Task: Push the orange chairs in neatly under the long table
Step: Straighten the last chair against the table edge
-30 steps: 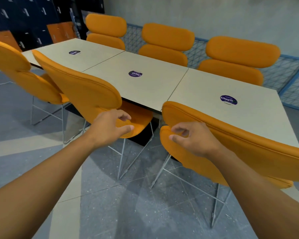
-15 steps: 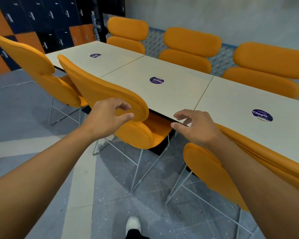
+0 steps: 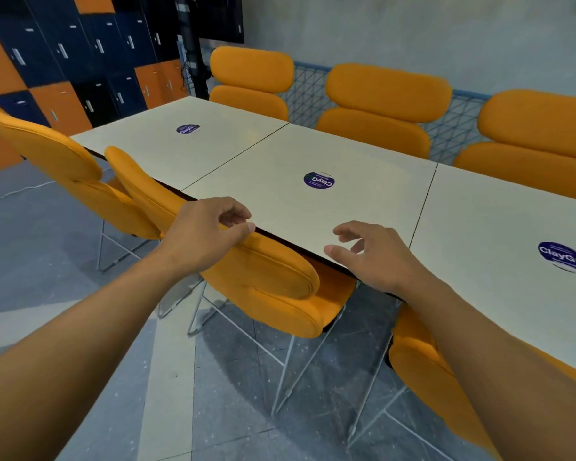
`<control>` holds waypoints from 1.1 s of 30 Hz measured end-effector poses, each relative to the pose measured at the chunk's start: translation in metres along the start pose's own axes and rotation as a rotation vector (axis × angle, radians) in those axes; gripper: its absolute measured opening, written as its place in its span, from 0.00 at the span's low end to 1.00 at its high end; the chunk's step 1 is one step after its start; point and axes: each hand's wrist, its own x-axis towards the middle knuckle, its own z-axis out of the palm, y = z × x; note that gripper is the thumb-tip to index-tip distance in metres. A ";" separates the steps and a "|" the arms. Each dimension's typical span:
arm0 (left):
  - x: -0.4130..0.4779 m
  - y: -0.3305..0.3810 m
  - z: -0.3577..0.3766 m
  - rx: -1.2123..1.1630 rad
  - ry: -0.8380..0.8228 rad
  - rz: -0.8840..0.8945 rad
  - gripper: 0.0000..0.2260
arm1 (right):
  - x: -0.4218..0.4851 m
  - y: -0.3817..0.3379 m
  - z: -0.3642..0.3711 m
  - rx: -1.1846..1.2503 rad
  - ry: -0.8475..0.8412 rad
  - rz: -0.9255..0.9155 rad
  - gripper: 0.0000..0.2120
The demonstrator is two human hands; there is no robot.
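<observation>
Left hand [image 3: 210,236] now clasps the back of the padded orange chair [image 3: 273,277].
Right hand [image 3: 373,257] hangs loose and empty over the long pale bench [image 3: 346,207]; the chair sits closer in.

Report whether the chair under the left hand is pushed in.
Nearly in: the middle chair has its seat under the long table, backrest close along the edge; left hand grips it.

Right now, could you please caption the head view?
Left hand grips an orange chair at the long table; right hand open.
</observation>
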 end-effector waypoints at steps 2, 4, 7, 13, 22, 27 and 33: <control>0.011 -0.010 -0.002 0.013 -0.007 -0.001 0.11 | 0.011 -0.004 0.008 -0.007 -0.031 0.005 0.25; 0.024 -0.022 -0.006 0.020 -0.010 0.000 0.12 | 0.023 -0.008 0.016 -0.006 -0.053 0.015 0.26; 0.043 -0.043 -0.011 0.026 -0.042 0.000 0.13 | 0.038 -0.017 0.027 0.015 -0.088 0.034 0.26; 0.079 -0.093 -0.024 0.057 -0.164 0.064 0.16 | 0.059 -0.051 0.057 0.066 -0.173 0.057 0.30; 0.120 -0.162 -0.059 0.086 -0.316 0.150 0.24 | 0.066 -0.121 0.092 0.028 -0.268 0.255 0.33; 0.141 -0.200 -0.074 0.175 -0.462 0.205 0.38 | 0.066 -0.152 0.119 -0.331 -0.047 0.408 0.40; 0.154 -0.226 -0.074 0.403 -0.640 0.356 0.47 | 0.064 -0.163 0.158 -0.618 0.518 0.481 0.34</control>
